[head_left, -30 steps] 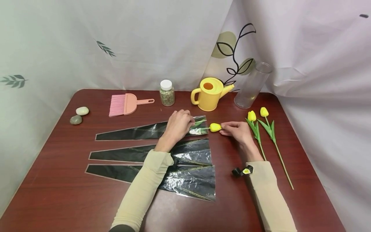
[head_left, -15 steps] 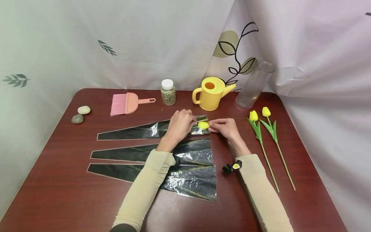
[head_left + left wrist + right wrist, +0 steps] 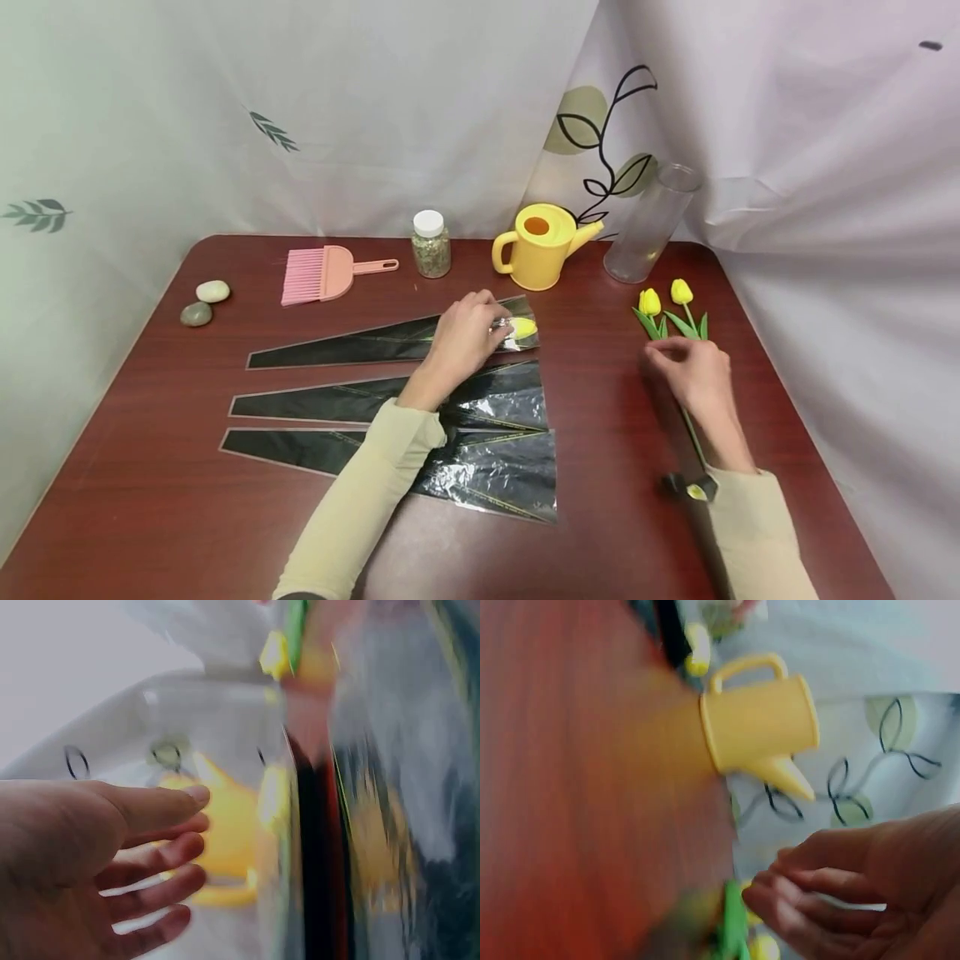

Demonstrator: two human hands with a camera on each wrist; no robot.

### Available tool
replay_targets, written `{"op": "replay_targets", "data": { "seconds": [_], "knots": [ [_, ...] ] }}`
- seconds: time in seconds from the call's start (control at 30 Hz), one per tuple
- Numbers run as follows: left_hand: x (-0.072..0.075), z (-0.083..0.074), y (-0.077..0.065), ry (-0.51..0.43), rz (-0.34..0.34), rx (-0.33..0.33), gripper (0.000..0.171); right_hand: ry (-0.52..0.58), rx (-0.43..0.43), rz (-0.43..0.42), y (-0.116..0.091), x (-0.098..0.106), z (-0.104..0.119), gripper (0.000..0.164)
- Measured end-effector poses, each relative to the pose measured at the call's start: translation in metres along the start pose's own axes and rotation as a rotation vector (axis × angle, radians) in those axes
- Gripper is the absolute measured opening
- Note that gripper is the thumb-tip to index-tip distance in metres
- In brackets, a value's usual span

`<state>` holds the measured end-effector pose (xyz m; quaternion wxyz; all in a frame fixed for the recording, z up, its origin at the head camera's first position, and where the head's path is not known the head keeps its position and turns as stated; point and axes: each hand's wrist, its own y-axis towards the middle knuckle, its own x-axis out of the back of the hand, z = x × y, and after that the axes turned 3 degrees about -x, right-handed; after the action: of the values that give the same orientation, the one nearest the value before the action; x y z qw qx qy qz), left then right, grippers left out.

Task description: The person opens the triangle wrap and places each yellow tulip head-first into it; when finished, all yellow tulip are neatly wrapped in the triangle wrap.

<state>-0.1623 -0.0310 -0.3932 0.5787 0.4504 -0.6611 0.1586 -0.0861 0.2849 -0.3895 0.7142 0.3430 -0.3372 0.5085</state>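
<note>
My left hand (image 3: 480, 323) rests with straight fingers on the wide end of the top black-and-clear flower sleeve (image 3: 352, 343). A yellow tulip head (image 3: 523, 327) lies inside that sleeve's mouth, just right of the fingertips. My right hand (image 3: 667, 360) hovers with loosely curled fingers over the stems of two yellow tulips (image 3: 651, 302) lying at the table's right side. It grips nothing that I can see. The blurred right wrist view shows those fingers (image 3: 810, 896) beside a green leaf (image 3: 733, 926). The left wrist view shows the left fingers (image 3: 161, 847) spread and relaxed.
Two more sleeves (image 3: 337, 398) (image 3: 487, 475) lie nearer me on the dark red table (image 3: 150, 483). Along the back stand a pink brush (image 3: 322, 272), a lidded jar (image 3: 431, 242), a yellow watering can (image 3: 542, 247) and a clear glass cylinder (image 3: 649, 222). Two stones (image 3: 204, 302) sit far left.
The right hand pushed the tulip head into the top sleeve, let go, and moved right to the two tulips. The left hand stayed on the sleeve.
</note>
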Motion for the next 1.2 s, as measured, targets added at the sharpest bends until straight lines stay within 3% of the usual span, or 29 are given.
{"op": "replay_targets", "data": {
  "seconds": [0.13, 0.27, 0.47, 0.77, 0.97, 1.2],
  "knots": [
    [0.003, -0.018, -0.019, -0.057, 0.123, -0.066, 0.016, -0.110, -0.061, 0.030, -0.018, 0.016, -0.019, 0.017],
    [-0.005, -0.030, -0.039, -0.009, 0.231, -0.132, 0.020, -0.137, -0.106, 0.133, -0.026, 0.017, -0.029, 0.020],
    [-0.019, -0.034, -0.050, 0.086, 0.214, -0.155, 0.024, -0.142, -0.127, 0.143, -0.028, 0.015, -0.032, 0.018],
    [-0.018, -0.039, -0.052, 0.051, 0.180, -0.158, 0.015, -0.125, -0.110, 0.098, -0.026, 0.014, -0.041, 0.016],
    [-0.015, -0.040, -0.050, 0.036, 0.163, -0.153, 0.009, 0.044, -0.213, 0.227, -0.023, 0.019, -0.045, 0.029],
    [-0.010, -0.038, -0.048, 0.031, 0.105, -0.151, 0.009, 0.421, -0.277, 0.396, -0.020, 0.023, -0.042, 0.041]
  ]
}}
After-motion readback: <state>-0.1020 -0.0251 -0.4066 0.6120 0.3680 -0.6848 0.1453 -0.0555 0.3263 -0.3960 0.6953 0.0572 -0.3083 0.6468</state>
